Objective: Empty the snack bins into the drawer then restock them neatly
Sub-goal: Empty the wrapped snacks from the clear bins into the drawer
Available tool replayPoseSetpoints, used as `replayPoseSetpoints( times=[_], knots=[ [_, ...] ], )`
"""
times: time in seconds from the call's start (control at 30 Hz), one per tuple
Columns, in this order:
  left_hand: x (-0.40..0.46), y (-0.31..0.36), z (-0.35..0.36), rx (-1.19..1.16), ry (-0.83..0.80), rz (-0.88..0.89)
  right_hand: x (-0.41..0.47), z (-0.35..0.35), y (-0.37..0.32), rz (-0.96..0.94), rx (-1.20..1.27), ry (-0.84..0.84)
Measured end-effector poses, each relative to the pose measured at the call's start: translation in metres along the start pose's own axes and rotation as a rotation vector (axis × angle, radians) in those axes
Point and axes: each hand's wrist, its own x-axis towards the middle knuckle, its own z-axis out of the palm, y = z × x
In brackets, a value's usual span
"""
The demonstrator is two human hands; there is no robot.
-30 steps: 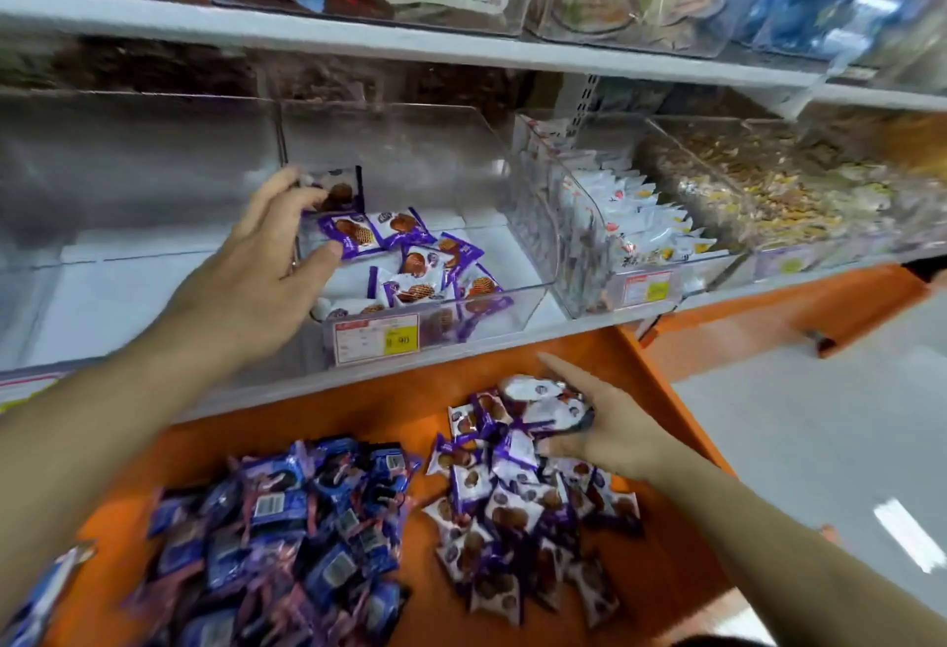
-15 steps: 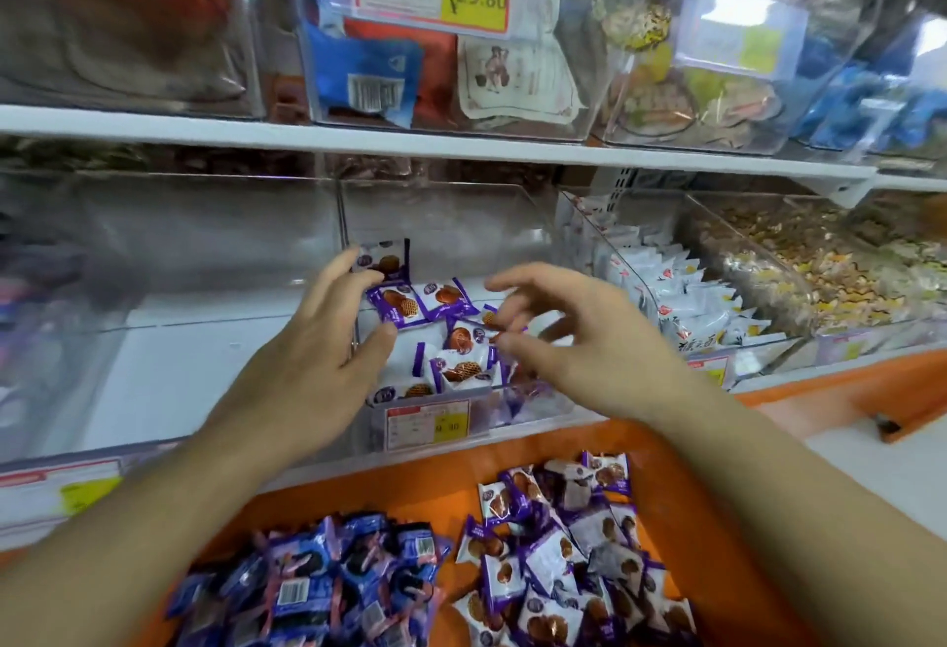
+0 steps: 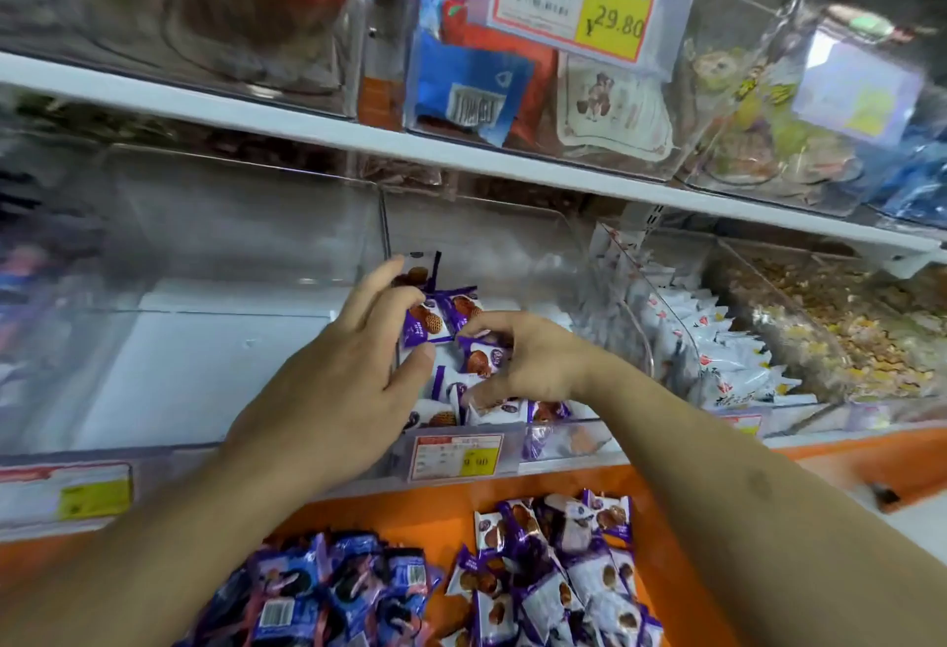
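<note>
Counting left to right from my feed: clear bin (image 3: 179,339) at far left, floor bare and white, tag on its front lip; blue packets (image 3: 328,595) heaped at the left of the orange drawer (image 3: 430,513) below; my left hand (image 3: 353,380), fingers spread and only loosely bent, lying against the left wall of the middle bin (image 3: 512,246), thumb by a purple packet, nothing clasped; purple snacks (image 3: 440,321) lined up inside that bin; my right hand (image 3: 517,364), fingers curled down among them, whether it pinches one I cannot tell; more purple packets (image 3: 558,574) piled at the drawer's right; white packets (image 3: 717,339) in the next bin over
</note>
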Motion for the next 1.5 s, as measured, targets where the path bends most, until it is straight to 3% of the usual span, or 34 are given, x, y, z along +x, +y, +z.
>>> replayPoseSetpoints(
  times=[0.13,0.27,0.47,0.67,0.9,1.07,1.2,1.4,1.5],
  knots=[
    [-0.001,-0.001,0.001,0.019,0.007,0.015,-0.007,-0.003,0.001,-0.035,0.14,0.099],
    [0.0,-0.003,0.0,-0.009,0.0,0.014,-0.02,-0.019,-0.004,-0.06,0.292,0.304],
    [0.0,0.002,-0.001,-0.018,-0.003,-0.021,-0.082,-0.043,-0.029,-0.173,0.42,0.493],
    [-0.001,0.002,-0.002,-0.024,0.001,-0.014,-0.182,-0.012,-0.012,-0.21,0.445,0.487],
    [0.002,-0.002,0.002,-0.002,0.002,-0.022,-0.211,0.066,0.1,0.123,0.328,0.385],
    [0.002,0.0,0.002,0.002,-0.006,-0.036,-0.193,0.08,0.159,0.339,0.044,0.209],
    [0.001,-0.002,0.003,0.005,0.009,-0.011,-0.186,0.07,0.125,0.172,-0.069,0.228],
    [-0.001,0.0,0.002,0.005,-0.001,-0.005,-0.176,0.013,0.015,-0.179,0.175,0.337],
    [-0.001,0.0,0.0,-0.002,-0.004,0.003,-0.139,-0.012,-0.01,-0.241,0.185,0.387]
  ],
)
